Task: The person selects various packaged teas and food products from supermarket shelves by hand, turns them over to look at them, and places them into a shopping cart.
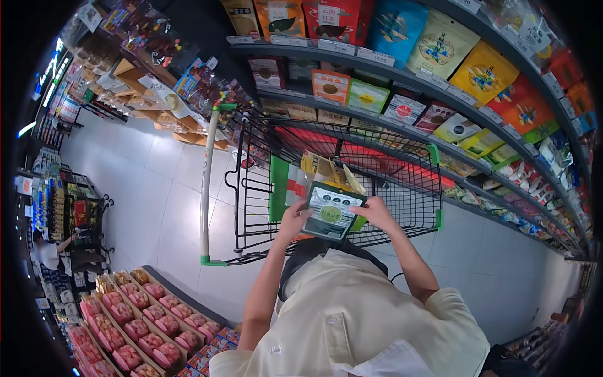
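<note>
A dark green tea pouch with a round pale green label is held upright in front of my body. My left hand grips its left edge, and my right hand grips the upper right edge. Behind the pouch, the black wire shopping cart with green corners stands sideways to me. Some yellowish packages show just beyond the pouch's top edge, partly covered by it. To their left sits a green, white and red panel at the cart's handle end.
Shelves of colourful pouches with price tags run along the far side. Pink packaged goods fill a slanted display at lower left. The cart's handle bar sticks out left. Another person is by the far-left shelves.
</note>
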`<state>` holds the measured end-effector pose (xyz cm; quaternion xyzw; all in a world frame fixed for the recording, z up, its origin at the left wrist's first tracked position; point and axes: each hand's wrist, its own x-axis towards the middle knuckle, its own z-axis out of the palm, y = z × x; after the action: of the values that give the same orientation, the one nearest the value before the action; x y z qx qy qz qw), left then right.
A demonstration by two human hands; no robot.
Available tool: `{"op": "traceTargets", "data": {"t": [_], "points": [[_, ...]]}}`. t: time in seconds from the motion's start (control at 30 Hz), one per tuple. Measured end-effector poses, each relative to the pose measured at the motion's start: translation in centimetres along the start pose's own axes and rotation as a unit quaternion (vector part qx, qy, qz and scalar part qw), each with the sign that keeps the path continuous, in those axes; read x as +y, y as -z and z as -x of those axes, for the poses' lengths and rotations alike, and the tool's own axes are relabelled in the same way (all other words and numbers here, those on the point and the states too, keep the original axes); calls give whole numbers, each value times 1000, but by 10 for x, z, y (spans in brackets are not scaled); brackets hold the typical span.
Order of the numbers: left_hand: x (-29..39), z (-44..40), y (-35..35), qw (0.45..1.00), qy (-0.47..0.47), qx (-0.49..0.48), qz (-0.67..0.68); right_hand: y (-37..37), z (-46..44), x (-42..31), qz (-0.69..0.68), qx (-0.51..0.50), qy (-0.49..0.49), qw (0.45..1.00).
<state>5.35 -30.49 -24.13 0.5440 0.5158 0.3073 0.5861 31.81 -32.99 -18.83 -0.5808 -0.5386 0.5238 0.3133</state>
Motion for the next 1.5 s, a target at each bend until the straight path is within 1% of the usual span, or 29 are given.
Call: {"op": "traceTargets", "data": {"t": [0.1,0.13,0.23,0.27,0.33,0.37,0.53,0.6,0.63,0.73,0.83,0.87,0.93,0.97,1.0,1.03,1.07,1.1,1.13,1.17,1.2,1.23,1.27,1.3,1.33,1.4,1.43,1.47,1.5], "points": [[-1,-10,-31,999,-21,32,-37,2,6,13,169,113,-45,978],[-1,-14,-40,999,-1,-1,-48,2,4,25,155,154,-36,975],[-3,-32,-62,991,51,-96,-83,10,0,46,213,267,-35,939],[-5,-39,-69,984,58,-135,-99,14,0,50,227,311,-16,923],[-22,-58,-85,967,68,-209,-129,20,-8,69,248,368,-40,895],[-29,-66,-95,959,65,-221,-163,24,-14,79,258,395,-50,880],[-30,-80,-126,919,68,-258,-290,11,-50,162,311,323,-173,877],[-41,-80,-128,920,80,-266,-277,-1,-59,202,311,294,-183,885],[-47,-80,-125,920,87,-269,-272,-6,-64,205,309,280,-187,890],[-63,-72,-105,944,81,-228,-226,-20,-72,203,257,184,-259,913],[-63,-58,-68,965,111,-164,-175,-37,-75,201,233,135,-194,943],[-62,-55,-52,969,107,-148,-166,-35,-80,191,247,91,-264,928],[-58,-50,-18,978,97,-114,-145,-29,-102,168,261,108,-216,935],[-46,-42,1,986,79,-62,-134,-26,-116,160,268,115,-193,937],[-35,-35,23,990,61,-9,-123,-22,-137,152,275,160,-101,943],[-45,-30,42,989,7,56,-136,-16,-159,125,266,181,-19,947],[-33,-25,63,980,19,106,-168,-9,-180,82,254,201,62,944],[-26,-19,83,970,-4,161,-181,-3,-205,51,277,216,132,927],[2,-12,98,962,25,220,-158,2,-231,21,298,230,201,904],[6,-8,117,931,-81,276,-224,6,-255,-10,305,220,240,895],[8,-6,123,933,-89,304,-171,7,-284,-34,337,237,290,864],[10,-6,127,931,-98,330,-118,9,-307,-57,378,215,292,852],[23,-2,128,922,-118,315,-192,11,-331,-80,403,228,372,805],[35,1,126,907,-137,298,-264,11,-354,-95,437,214,384,785],[36,1,125,901,-131,322,-261,11,-378,-108,470,200,395,764],[36,-3,128,889,-119,341,-282,8,-421,-126,500,122,210,832],[33,-4,129,883,-111,351,-293,5,-439,-132,506,79,114,852],[23,-4,129,896,-100,331,-280,3,-454,-137,821,68,139,550],[17,-4,130,875,-103,301,-365,5,-467,-139,979,45,140,144]]}}
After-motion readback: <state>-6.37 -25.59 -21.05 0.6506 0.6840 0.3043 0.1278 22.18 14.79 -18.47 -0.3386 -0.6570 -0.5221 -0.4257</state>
